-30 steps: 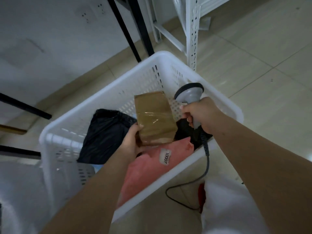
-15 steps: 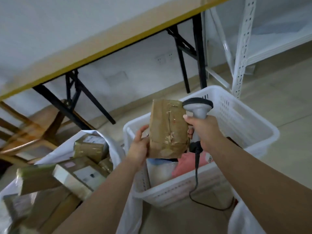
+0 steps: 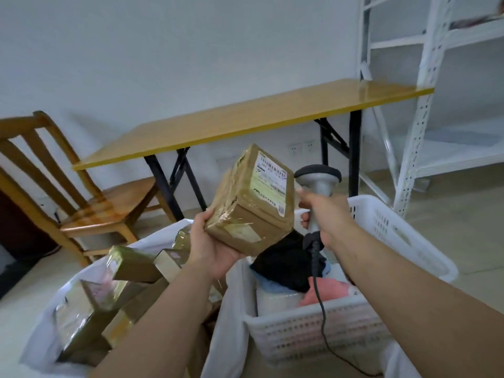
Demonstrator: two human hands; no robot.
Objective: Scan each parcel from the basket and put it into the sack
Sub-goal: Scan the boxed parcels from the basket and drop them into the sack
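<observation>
Your left hand (image 3: 210, 248) is raised in front of you, palm turned up and toward you, thumb on the near-left face and fingers curled under the bottom of the taped parcel (image 3: 252, 203) it grips, which tilts up and away from that hand. Your bare left forearm runs down toward the lower left. Your right hand (image 3: 326, 214) sits just to the right of the left one, about level with it, fingers wrapped round the handle of the scanner (image 3: 317, 184), index finger forward. The right forearm stretches off to the lower right.
</observation>
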